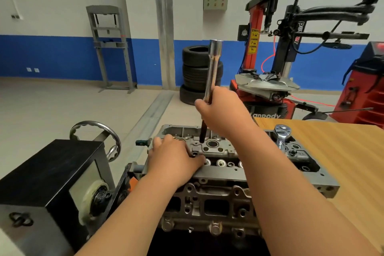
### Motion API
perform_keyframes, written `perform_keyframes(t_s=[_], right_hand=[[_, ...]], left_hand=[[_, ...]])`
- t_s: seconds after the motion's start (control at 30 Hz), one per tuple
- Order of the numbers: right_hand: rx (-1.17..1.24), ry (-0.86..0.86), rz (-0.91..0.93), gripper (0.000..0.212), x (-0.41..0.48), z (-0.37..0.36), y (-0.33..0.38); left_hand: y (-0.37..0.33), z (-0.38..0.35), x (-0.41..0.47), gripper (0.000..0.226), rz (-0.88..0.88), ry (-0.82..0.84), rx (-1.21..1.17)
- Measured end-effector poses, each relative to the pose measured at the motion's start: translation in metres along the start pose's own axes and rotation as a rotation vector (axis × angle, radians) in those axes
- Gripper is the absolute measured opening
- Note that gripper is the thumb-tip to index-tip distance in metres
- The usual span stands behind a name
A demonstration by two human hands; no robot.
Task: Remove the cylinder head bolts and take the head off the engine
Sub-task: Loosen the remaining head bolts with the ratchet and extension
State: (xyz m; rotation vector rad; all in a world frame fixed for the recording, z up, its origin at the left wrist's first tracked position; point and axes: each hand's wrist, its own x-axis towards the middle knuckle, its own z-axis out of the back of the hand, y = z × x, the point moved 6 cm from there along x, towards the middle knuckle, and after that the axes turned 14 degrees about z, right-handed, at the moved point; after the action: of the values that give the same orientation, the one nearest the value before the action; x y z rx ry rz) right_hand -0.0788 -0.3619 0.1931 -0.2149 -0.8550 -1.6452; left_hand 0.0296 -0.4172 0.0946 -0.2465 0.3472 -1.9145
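Observation:
The grey cylinder head (pixel 214 151) sits on the engine block (pixel 207 206), which is mounted on a stand. My right hand (pixel 224 112) grips a long chrome socket tool (pixel 214 66) held upright. A dark bolt shank (pixel 202 131) hangs from the tool's lower end, with its tip just above the top of the head. My left hand (pixel 174 160) rests on the left end of the head, fingers curled against its upper edge. A chrome ratchet (pixel 280 134) lies on the right part of the head.
The black engine stand box (pixel 52 183) with its hand wheel (pixel 97 137) stands at left. A wooden table (pixel 332 151) lies to the right. Behind are stacked tyres (pixel 195 72), a red tyre changer (pixel 276 58) and a grey press frame (pixel 110 48).

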Motion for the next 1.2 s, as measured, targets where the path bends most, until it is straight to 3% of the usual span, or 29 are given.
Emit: perform_keyframes(t_s=[0.1, 0.2, 0.37, 0.43, 0.53, 0.57, 0.63, 0.7, 0.77, 0.87, 0.93, 1.0, 1.1, 1.2], right_hand=[[0.126, -0.094, -0.046, 0.018, -0.002, 0.02, -0.008], [0.132, -0.054, -0.088, 0.021, -0.014, 0.026, -0.018], [0.23, -0.096, -0.153, 0.022, -0.034, 0.033, -0.041], [0.265, -0.101, -0.162, 0.024, -0.037, 0.035, -0.047], [0.354, -0.143, -0.17, 0.02, -0.039, 0.038, -0.048], [0.392, -0.173, -0.176, 0.019, -0.038, 0.039, -0.048], [0.49, -0.218, -0.208, 0.016, -0.034, 0.037, -0.048], [0.736, -0.295, -0.306, 0.013, -0.024, 0.029, -0.05], [1.01, -0.415, -0.414, 0.013, -0.01, 0.016, -0.052], [1.072, -0.503, -0.519, 0.014, 0.012, -0.004, -0.058], [1.052, -0.506, -0.622, 0.024, 0.024, -0.02, -0.063], [1.014, -0.479, -0.685, 0.031, 0.034, -0.039, -0.063], [0.861, -0.412, -0.625, 0.034, 0.041, -0.065, -0.061], [0.678, -0.386, -0.544, 0.039, 0.041, -0.074, -0.064]], left_hand=[[-0.015, 0.001, 0.008, 0.059, 0.046, 0.093, 0.148], [-0.03, 0.007, 0.013, 0.049, 0.026, 0.081, 0.265], [-0.026, 0.012, 0.01, 0.04, -0.015, 0.058, 0.198], [-0.027, 0.031, 0.003, 0.04, -0.067, -0.06, -0.059], [-0.026, 0.066, 0.0, 0.035, -0.119, -0.177, -0.753], [-0.026, 0.072, 0.002, 0.03, -0.103, -0.104, -1.034], [-0.032, 0.062, 0.014, 0.016, 0.012, 0.198, -1.59], [-0.036, 0.046, 0.027, 0.018, 0.205, 0.399, -1.872], [-0.03, 0.027, 0.041, 0.022, 0.352, 0.437, -1.819], [-0.012, 0.005, 0.059, 0.017, 0.381, 0.362, -1.419], [-0.004, -0.004, 0.066, 0.006, 0.323, 0.298, -1.276], [0.0, -0.007, 0.069, 0.021, 0.243, 0.215, -1.218], [-0.005, -0.003, 0.068, 0.031, 0.115, 0.069, -1.021], [-0.005, -0.004, 0.07, 0.029, 0.085, 0.057, -1.001]])
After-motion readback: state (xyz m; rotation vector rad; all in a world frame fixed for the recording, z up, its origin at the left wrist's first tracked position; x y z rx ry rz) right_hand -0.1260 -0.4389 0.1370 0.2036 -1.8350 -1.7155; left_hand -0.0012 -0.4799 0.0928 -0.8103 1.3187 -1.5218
